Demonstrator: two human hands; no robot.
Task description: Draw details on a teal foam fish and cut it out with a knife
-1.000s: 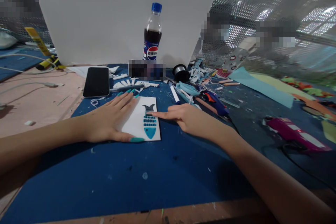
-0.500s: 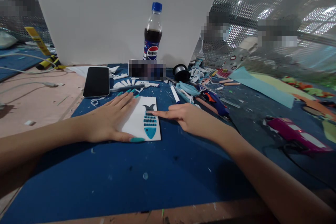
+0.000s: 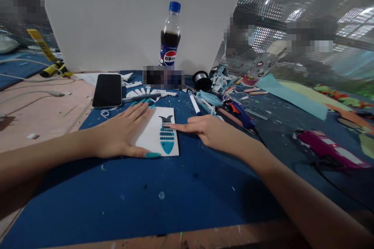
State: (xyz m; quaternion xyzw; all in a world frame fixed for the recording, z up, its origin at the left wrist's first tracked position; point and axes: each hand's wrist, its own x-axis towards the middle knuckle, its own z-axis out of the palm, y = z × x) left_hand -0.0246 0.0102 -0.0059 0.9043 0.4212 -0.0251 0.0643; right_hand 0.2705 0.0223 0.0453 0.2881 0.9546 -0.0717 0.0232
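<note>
My left hand (image 3: 124, 130) lies spread on a white board (image 3: 148, 132), holding nothing. Its thumb rests along the near edge and its fingertips reach past the far edge. The board lies flat on a blue mat. Along its right side is a fishbone figure (image 3: 166, 147) with a blue head at the near end, blue and black striped bars, and a dark tail at the far end. My right hand (image 3: 212, 132) touches the bar nearest the tail with a stretched index finger, which partly covers it. Its other fingers are curled, with no object visible in them.
Behind the board lie a black phone (image 3: 107, 90), white scraps (image 3: 142, 93), a white marker (image 3: 194, 103) and a wire spool (image 3: 202, 81). A cola bottle (image 3: 170, 42) stands before a white panel. To the right are a blue glue gun (image 3: 242, 115) and a magenta corded device (image 3: 330, 149).
My right index fingertip has shifted very slightly on the fishbone figure. My left hand and the board stay in place.
</note>
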